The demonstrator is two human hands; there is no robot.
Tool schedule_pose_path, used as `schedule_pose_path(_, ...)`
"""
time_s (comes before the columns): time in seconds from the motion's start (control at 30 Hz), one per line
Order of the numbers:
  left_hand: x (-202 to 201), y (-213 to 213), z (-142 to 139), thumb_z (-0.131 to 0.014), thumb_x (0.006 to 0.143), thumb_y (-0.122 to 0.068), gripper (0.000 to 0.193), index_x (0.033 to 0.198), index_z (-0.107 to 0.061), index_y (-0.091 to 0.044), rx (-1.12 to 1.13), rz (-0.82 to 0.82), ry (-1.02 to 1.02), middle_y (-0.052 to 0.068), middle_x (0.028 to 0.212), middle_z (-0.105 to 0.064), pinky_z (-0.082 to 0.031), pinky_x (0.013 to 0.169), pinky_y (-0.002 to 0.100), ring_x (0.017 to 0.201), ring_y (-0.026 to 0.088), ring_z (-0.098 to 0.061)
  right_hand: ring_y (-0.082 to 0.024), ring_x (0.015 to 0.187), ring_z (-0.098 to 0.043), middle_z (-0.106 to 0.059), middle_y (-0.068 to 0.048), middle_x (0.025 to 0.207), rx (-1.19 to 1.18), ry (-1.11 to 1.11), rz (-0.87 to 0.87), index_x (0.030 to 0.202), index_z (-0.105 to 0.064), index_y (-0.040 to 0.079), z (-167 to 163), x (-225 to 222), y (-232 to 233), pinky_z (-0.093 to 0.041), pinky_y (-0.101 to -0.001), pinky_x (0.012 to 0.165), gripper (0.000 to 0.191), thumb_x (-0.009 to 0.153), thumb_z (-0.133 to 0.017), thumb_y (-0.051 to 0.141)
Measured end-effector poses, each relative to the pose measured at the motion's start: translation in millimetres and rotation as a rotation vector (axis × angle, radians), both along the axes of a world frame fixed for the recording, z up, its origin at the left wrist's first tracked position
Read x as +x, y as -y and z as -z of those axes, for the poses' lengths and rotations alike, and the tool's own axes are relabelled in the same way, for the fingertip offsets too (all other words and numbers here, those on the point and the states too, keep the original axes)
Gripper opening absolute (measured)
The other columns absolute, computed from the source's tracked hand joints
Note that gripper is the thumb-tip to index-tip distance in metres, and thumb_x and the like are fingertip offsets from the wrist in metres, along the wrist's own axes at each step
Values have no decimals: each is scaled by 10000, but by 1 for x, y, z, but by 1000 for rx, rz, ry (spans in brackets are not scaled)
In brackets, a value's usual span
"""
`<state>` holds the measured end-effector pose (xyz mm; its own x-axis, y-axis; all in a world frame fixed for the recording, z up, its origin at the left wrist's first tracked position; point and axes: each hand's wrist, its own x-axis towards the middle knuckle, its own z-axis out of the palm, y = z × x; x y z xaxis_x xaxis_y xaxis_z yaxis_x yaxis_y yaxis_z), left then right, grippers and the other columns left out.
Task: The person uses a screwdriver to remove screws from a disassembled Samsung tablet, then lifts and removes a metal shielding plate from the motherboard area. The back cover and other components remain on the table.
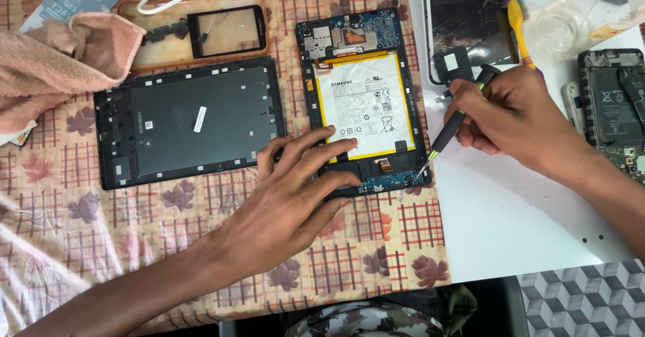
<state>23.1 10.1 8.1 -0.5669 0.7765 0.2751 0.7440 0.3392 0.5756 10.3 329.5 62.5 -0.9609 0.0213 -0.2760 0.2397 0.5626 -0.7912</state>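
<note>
I see my left hand (295,196) lying flat, fingers spread, pinning the opened blue-framed tablet (366,98) on the patterned tablecloth (80,223). Its white rectangular battery label (363,102) faces up. My right hand (510,118) grips a black screwdriver (453,125), tip seemingly touching the tablet's lower right corner.

Back cover (191,118) beside opened tablet (366,102)

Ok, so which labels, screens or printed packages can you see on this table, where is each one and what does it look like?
Battery label: white rectangle with small black print and marks, yellow edging, inside the opened tablet beside the left hand.
Sticker: small white strip on the black back cover at left.
Small screen: black-framed glass, top middle.
Large screen: dark glass, white rim, above the right hand.
</note>
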Motion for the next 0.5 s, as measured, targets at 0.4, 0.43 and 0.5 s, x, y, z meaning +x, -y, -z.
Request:
schedule_pose_path(0.4,0,0,0,-651,982,-248,263,1199,-672,-102,-3,0,1,122,1536,-452,-235,1186,621,1501,343,-294,-112,380,-464,-611,-130,522,41,-71,-11,748,-710,-110,-6,2,3,-358,-256,353,493,1068,-512,209)
schedule_pose_path(0.43,0,0,-1,-651,982,-251,263,1198,-673,-102,-4,-1,1,122,1535,-453,-235,1184,622,1500,343,-296,-113,377,-462,-617,-131,521,40,-51,0,753,-713,-108,-6,2,3,-355,-259,347,483,1059,-516,210)
schedule_pose_path(0.5,0,1,-1,-652,982,-255,262,1194,-675,-103,-6,-2,1,120,1533,-455,-236,1182,623,1497,342,-298,-115,370,-459,-628,-135,520,37,-12,21,763,-720,-103,-6,1,5,-347,-264,334,465,1042,-524,213)
